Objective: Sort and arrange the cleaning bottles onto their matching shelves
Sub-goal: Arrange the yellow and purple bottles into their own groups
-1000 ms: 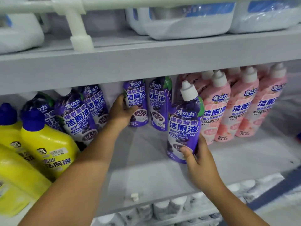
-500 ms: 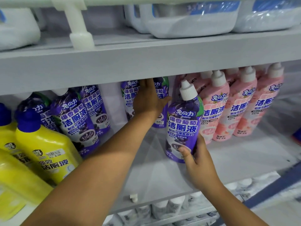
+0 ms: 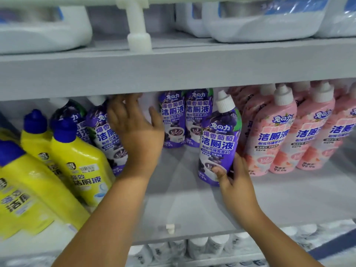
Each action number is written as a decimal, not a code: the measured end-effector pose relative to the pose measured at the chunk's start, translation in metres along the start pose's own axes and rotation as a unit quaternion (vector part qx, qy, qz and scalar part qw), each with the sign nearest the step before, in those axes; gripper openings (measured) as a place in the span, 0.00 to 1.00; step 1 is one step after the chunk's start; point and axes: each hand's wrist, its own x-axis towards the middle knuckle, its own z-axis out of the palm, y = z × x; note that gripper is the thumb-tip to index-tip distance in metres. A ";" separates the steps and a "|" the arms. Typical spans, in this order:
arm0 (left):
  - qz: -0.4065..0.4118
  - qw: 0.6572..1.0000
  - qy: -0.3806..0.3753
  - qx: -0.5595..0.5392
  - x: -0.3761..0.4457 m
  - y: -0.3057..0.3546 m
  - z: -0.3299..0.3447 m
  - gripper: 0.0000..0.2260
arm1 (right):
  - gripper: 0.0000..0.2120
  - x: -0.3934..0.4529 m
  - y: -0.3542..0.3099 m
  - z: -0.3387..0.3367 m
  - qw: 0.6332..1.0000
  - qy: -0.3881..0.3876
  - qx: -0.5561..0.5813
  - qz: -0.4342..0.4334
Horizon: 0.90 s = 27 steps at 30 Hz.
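Observation:
My right hand (image 3: 235, 187) grips the base of a purple bottle with a white cap (image 3: 217, 143), standing upright on the grey shelf (image 3: 183, 201) just left of the pink bottles (image 3: 269, 141). Two more purple bottles (image 3: 173, 116) stand at the back of the shelf. My left hand (image 3: 136, 135) is spread open in the gap between those and the leaning purple bottles (image 3: 102, 135) on the left, its fingers against the nearest leaning one. I cannot tell whether it grips that bottle.
Yellow bottles with blue caps (image 3: 77, 162) lean at the shelf's left end. White jugs (image 3: 260, 26) and a white post (image 3: 136, 26) sit on the shelf above. White-capped bottles (image 3: 198, 245) fill the shelf below. A small white peg (image 3: 170, 228) sticks up at the shelf's front edge.
My left hand has left the back purple bottles and moved left to the leaning purple ones. The right hand still holds its bottle in place.

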 end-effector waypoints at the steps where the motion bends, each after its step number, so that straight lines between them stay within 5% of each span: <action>1: -0.015 0.999 0.025 0.014 0.001 -0.009 -0.012 0.20 | 0.20 0.002 -0.001 0.002 1.000 -0.003 -0.005 -0.008; 10: -0.188 0.981 -0.038 0.023 0.010 -0.030 -0.019 0.37 | 0.15 0.029 0.001 0.032 0.999 0.000 0.034 -0.005; 14: -0.222 0.970 -0.068 0.076 0.022 -0.035 -0.015 0.33 | 0.16 0.042 -0.001 0.037 0.999 -0.005 0.042 0.011; 21: -0.180 0.960 -0.190 -0.097 0.015 -0.029 -0.007 0.26 | 0.15 0.061 0.007 0.039 0.998 -0.020 0.050 0.034; 27: -0.189 0.894 -0.321 -0.248 0.014 -0.016 0.019 0.23 | 0.22 0.068 0.005 0.045 0.999 -0.019 0.022 0.028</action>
